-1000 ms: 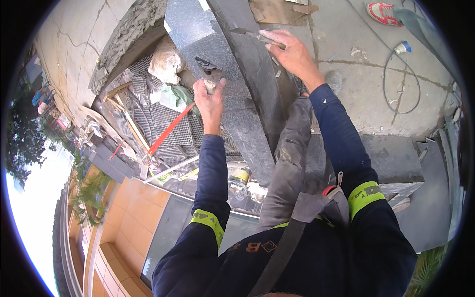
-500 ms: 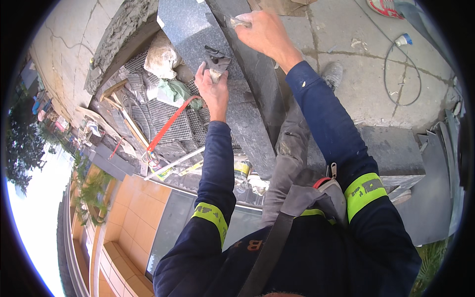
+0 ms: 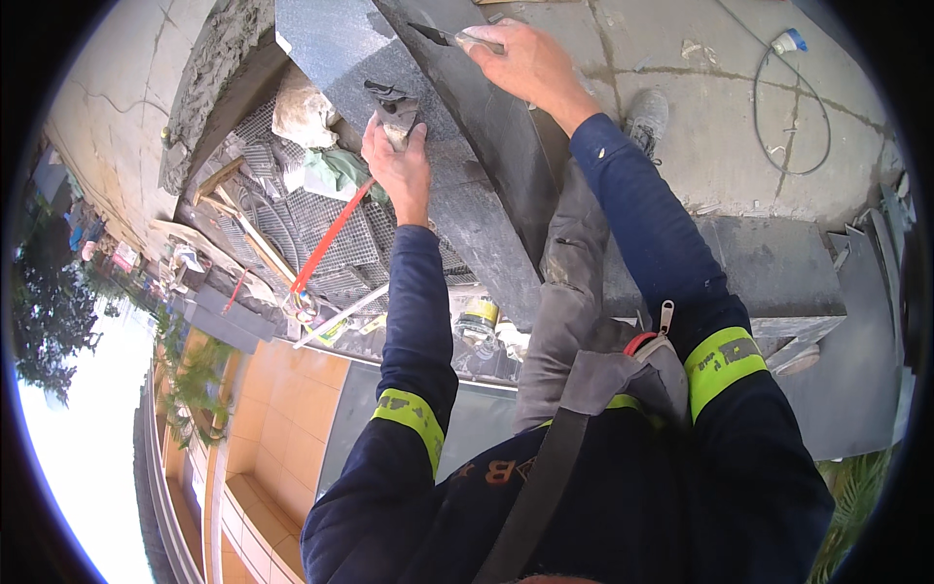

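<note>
My left hand (image 3: 397,173) is closed on a broad putty knife (image 3: 398,119), held over the speckled dark stone slab (image 3: 336,58). A lump of black paste (image 3: 384,91) sits at that blade's far edge. In my right hand (image 3: 535,68) is a second, narrower putty knife (image 3: 431,34), its dark blade pointing left. The tip lies at or just above the long edge between the slab's top and its dark side face (image 3: 486,117); I cannot tell whether it touches. Part of each handle is hidden by the fingers.
Left of the slab lie plastic mesh sheets (image 3: 326,224), crumpled bags (image 3: 304,107), a red strap (image 3: 336,234) and wood strips. A rough mortar edge (image 3: 209,107) curves behind them. A dark stone block (image 3: 769,268) stands right of my leg; a cable with a blue plug (image 3: 790,41) lies beyond.
The right putty knife's blade now shows, extended leftward over the slab's edge. The whole view has shifted a little, and the left hand still holds its knife over the slab.
</note>
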Available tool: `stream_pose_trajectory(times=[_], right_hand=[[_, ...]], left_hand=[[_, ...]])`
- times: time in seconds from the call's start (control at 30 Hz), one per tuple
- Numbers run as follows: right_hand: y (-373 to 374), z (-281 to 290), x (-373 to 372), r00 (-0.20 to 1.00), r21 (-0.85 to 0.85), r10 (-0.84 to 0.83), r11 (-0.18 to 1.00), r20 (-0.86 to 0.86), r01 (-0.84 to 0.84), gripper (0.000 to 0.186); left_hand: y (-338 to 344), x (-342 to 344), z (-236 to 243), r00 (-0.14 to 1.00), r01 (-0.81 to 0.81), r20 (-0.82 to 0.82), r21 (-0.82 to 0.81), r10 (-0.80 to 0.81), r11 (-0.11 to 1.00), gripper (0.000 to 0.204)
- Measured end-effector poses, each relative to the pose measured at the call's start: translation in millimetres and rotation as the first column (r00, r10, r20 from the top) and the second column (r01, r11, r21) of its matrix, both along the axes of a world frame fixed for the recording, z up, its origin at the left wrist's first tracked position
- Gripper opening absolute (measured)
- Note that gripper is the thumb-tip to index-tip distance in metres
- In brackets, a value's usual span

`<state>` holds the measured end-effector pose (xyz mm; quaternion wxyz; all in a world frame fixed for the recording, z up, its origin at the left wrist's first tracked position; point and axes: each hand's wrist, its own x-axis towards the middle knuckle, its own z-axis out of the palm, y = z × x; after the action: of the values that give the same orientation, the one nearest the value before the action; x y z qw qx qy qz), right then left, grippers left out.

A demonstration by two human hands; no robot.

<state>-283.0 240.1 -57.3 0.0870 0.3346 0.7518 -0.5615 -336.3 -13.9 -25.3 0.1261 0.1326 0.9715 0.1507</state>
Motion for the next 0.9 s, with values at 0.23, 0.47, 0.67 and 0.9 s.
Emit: stream_pose_trajectory(times=[0.23, 0.47, 0.67, 0.9], right_hand=[[-32, -5, 21, 0.995, 0.0, -0.068, 0.998, -0.068, 0.068, 0.034], [-46, 9, 53, 0.992, -0.042, -0.055, 0.998, -0.112, 0.05, 0.029], [-47, 9, 97, 0.995, -0.13, -0.078, 0.989, -0.054, 0.071, 0.028], [-64, -16, 111, 0.997, -0.035, 0.015, 0.999, 0.074, -0.013, 0.03]], left_hand=[[2, 3, -2, 1.0, 0.001, -0.03, -0.02, -0.002, 1.0, 0.071], [-6, 2, -7, 1.0, 0.013, -0.018, 0.004, -0.013, 1.0, 0.071], [-6, 4, -7, 0.999, 0.024, -0.028, -0.042, -0.025, 0.999, 0.073], [-13, 13, -6, 0.997, 0.075, 0.008, -0.003, -0.075, 0.997, 0.072]])
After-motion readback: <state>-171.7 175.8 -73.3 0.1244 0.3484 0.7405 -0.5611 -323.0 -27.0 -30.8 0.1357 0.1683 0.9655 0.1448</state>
